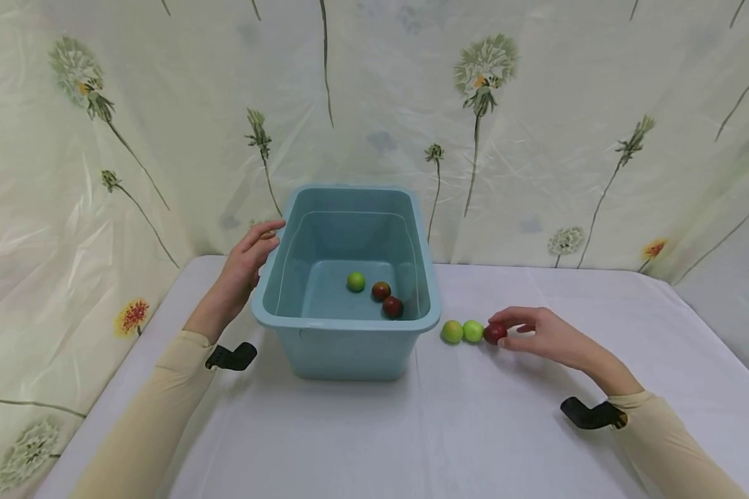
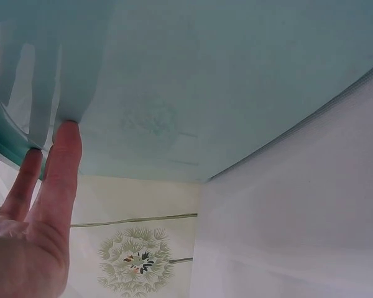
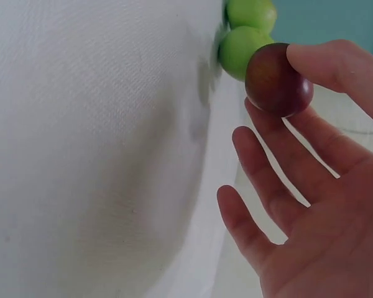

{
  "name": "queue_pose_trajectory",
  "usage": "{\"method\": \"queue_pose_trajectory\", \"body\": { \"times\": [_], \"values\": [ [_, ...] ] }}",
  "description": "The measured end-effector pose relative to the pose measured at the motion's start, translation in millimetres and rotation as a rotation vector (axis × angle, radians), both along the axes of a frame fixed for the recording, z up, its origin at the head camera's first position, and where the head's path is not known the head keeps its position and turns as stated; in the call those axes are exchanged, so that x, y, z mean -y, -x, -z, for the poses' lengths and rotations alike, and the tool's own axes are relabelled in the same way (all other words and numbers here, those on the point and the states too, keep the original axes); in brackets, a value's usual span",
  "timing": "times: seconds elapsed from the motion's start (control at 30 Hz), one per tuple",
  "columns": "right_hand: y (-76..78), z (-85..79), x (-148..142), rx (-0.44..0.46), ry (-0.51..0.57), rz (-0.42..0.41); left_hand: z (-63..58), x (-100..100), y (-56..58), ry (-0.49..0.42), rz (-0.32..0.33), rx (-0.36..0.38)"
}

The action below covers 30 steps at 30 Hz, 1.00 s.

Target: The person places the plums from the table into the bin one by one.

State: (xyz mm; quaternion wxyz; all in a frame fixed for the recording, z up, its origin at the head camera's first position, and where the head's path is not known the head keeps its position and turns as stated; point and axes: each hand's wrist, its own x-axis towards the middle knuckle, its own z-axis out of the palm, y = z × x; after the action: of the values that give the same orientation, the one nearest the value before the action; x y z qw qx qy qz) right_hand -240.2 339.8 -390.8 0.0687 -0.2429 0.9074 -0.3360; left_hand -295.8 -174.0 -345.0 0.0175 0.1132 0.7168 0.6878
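A pale blue plastic tub (image 1: pixel 349 353) stands on the white-covered table. My left hand (image 1: pixel 240 267) is at its left side, fairly straight fingers against the outer wall; in the left wrist view the fingertips (image 2: pixel 67 133) touch the blue plastic. To the right of the tub, my right hand (image 1: pixel 546 336) pinches a dark red plum (image 3: pixel 276 81) between thumb and fingers, the other fingers spread. Two green round fruits (image 1: pixel 452 331) sit in a row beside that plum. Inside the tub lie one green fruit (image 1: pixel 356 281) and two dark red plums (image 1: pixel 392 307).
A white cloth (image 1: pixel 474 430) covers the table. Behind and to the left hangs a glossy curtain (image 1: pixel 374 90) printed with dandelions. Each wrist wears a black camera mount (image 1: pixel 232 356) over a beige sleeve (image 1: pixel 156 409).
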Motion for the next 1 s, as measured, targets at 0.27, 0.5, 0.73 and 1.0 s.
{"method": "queue_pose_trajectory", "body": {
  "times": [0.27, 0.5, 0.73, 1.0],
  "values": [
    [2.7, -2.9, 1.8, -0.032, 0.020, 0.018, -0.4, 0.0, 0.1, 0.001, -0.003, 0.000],
    [5.2, -5.0, 7.1, -0.046, 0.044, 0.056, 0.5, -0.4, 0.1, -0.001, -0.007, 0.001],
    [7.9, -6.5, 16.4, -0.063, 0.063, 0.095, 1.1, 0.0, -0.3, -0.001, -0.008, -0.001],
    [11.4, -10.4, 25.1, -0.036, 0.113, 0.102, 0.8, -0.9, -0.1, -0.005, -0.009, -0.003]
  ]
}}
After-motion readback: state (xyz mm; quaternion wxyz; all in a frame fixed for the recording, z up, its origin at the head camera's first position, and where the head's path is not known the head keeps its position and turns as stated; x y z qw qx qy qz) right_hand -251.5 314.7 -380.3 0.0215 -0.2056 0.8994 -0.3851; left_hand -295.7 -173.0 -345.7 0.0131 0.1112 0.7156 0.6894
